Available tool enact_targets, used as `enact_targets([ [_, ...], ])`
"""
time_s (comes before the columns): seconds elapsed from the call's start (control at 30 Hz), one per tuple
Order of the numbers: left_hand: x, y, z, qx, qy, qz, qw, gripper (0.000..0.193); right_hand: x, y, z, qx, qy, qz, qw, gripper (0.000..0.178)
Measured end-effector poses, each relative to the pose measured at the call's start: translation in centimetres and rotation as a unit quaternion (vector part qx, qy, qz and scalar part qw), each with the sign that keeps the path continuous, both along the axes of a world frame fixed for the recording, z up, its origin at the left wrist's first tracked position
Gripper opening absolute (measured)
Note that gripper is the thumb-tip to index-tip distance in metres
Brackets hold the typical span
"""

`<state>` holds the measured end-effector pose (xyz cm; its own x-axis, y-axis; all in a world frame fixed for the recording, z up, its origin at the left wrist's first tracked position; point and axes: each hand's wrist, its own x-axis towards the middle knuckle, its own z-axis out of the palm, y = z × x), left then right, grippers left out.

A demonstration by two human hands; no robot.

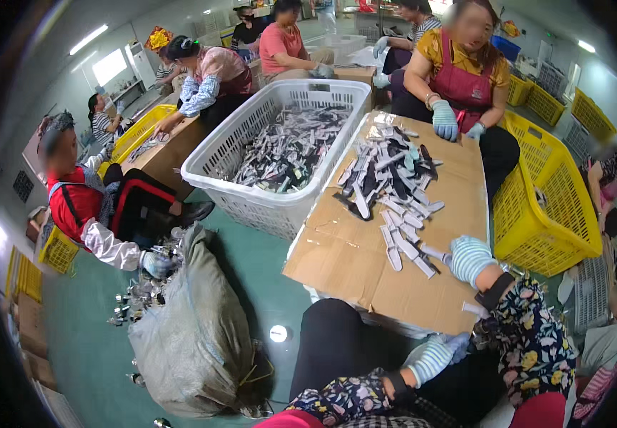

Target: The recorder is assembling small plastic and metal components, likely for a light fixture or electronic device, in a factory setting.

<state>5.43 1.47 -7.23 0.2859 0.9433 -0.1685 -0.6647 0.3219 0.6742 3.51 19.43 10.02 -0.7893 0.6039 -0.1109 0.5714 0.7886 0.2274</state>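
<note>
On the cardboard-topped table (pixel 330 246) lies a heap of slim handle-shaped pieces (pixel 394 171), some pale grey, some black. My right hand (pixel 472 260), in a blue-and-white striped glove, is over the table's right edge. Its fingers are closed at the end of a pale grey handle-shaped piece (pixel 433 253). Below the near edge of the cardboard, close to my lap, is my left hand (pixel 430 360) in a matching glove. Its fingers are bent together, and whatever they hold is hidden. Another pale piece (pixel 475 309) shows beside my right forearm.
A large white basket (pixel 251 203) full of similar pieces stands beyond the table's left side. A bulging woven sack (pixel 194 342) with metal parts spilling out sits on the green floor. At the right is a yellow crate (pixel 547 214). Gloved co-workers sit around.
</note>
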Motion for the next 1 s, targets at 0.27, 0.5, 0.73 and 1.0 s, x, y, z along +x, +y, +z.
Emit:
enact_targets([
  [0.27, -2.4, 0.3, 6.5, -0.063, 0.083, 0.15, 0.983, 0.025, -0.5, -0.3, 1.4, 0.104, 0.116, 0.021, 0.988, 0.016],
  [0.5, -2.0, 0.3, 6.3, -0.087, 0.094, 0.121, 0.984, 0.028, 12.5, -1.2, 6.1, -0.014, 0.363, -0.083, 0.928, 0.025],
  [0.73, -2.2, -0.5, 7.0, -0.09, 0.088, 0.135, 0.983, 0.022, 16.4, -4.7, 1.9, -0.265, 0.48, -0.197, 0.813, 0.017],
  [1.0, -2.2, -0.2, 7.1, -0.078, 0.109, 0.138, 0.981, 0.022, 14.3, -2.8, -3.7, -0.337, 0.457, -0.241, 0.787, 0.015],
])
